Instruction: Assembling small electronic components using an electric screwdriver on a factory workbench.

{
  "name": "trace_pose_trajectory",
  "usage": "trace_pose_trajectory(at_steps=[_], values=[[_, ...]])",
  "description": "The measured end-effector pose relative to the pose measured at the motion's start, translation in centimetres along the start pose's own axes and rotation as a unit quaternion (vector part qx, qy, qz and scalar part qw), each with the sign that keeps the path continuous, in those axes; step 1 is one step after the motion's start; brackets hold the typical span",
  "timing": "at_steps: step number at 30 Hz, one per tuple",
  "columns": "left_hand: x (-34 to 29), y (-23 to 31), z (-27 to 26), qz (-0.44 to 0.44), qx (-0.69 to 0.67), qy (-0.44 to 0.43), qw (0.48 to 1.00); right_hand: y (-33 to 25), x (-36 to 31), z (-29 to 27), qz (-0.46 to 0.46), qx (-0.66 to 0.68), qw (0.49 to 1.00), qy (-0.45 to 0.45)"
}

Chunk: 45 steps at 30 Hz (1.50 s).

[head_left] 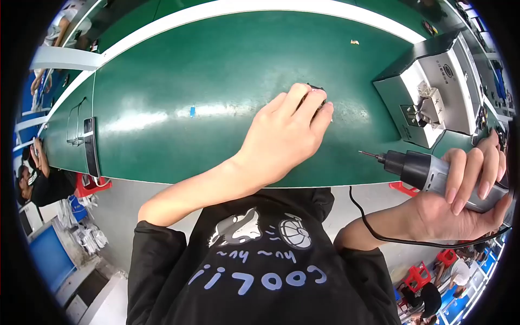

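My right hand [474,184] is wrapped round a grey and black electric screwdriver [430,169], its thin bit pointing left over the table's near edge. A black cord [374,230] trails from the tool past my forearm. My left hand [290,127] rests over the middle of the green table [179,65], fingers curled down on a small dark thing [316,87]. Only a dark edge of it shows past the fingertips, so its kind is hidden. To the right stands a silver and black box-shaped machine [455,81] with a metal bracket [430,105] on its front.
A phone [91,146] lies at the table's left end beside a thin wire frame [76,124]. A blue scrap [192,111] and a small tan bit [355,41] lie on the top. A white rail [244,10] runs along the back. Other people sit at far left and lower right.
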<state>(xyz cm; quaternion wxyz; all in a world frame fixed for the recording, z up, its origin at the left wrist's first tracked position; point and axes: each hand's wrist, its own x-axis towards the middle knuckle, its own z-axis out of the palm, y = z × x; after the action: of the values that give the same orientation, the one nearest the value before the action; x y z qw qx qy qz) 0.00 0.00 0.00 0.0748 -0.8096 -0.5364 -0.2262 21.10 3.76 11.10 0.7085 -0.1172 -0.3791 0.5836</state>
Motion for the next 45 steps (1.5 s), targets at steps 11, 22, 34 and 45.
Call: trace_pose_trajectory(at_steps=[11, 22, 34, 45], values=[[1.3, -2.1, -1.1, 0.017, -0.112, -0.049, 0.992, -0.1, 0.0, -0.7, 0.008, 0.01, 1.0, -0.023], [0.3, -3.5, 1.0, 0.106, -0.096, 0.026, 0.989, 0.9, 0.7, -1.0, 0.013, -0.008, 0.999, -0.032], [-0.4, -3.3, 1.2, 0.118, -0.032, 0.108, 0.987, 6.3, 1.3, 0.2, -0.002, -0.102, 0.991, -0.09], [-0.2, -3.1, 1.1, 0.108, -0.063, 0.083, 0.989, 8.4, 0.9, 0.1, -0.004, -0.131, 0.988, -0.086]])
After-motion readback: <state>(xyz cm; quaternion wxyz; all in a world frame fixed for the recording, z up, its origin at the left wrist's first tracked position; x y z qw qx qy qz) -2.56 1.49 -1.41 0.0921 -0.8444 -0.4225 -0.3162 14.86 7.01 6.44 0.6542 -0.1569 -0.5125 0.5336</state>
